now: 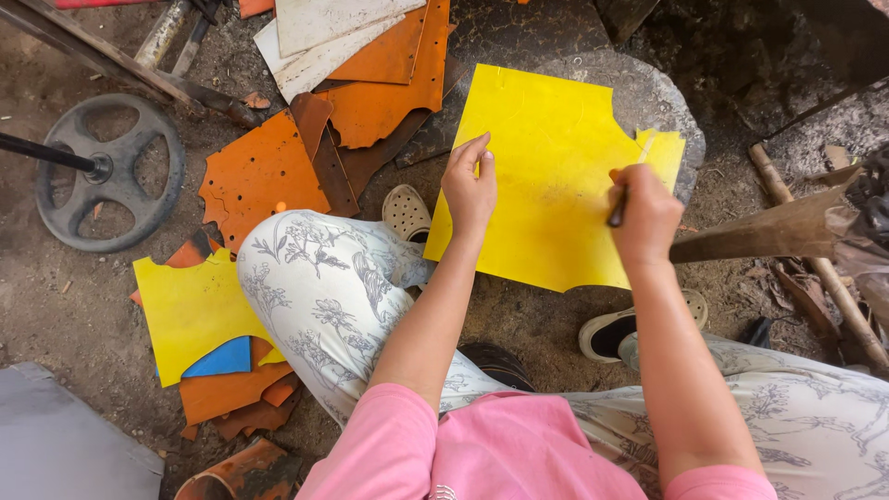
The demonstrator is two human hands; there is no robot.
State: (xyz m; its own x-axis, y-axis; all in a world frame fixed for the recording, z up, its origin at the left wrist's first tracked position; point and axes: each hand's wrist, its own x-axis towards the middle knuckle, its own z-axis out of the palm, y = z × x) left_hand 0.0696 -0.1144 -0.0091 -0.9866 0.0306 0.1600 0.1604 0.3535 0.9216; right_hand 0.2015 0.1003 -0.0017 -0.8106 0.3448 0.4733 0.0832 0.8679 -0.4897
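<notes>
Sheet, yellow (546,176), flat on round stone slab (648,88). We see left hand (469,185) fingers spread, pressing near edge; right hand (645,215) fingers clenched round thin tool (619,209). We judge sheet light, flexible; best steadied at edges.

Your yellow sheet (546,176) lies flat on the round stone slab (648,88), edges cut unevenly, with a pale strip (645,146) near its right corner.

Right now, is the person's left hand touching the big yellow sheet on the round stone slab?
Touching. The head view shows the left hand with its fingertips pressed flat on the big yellow sheet.
</notes>
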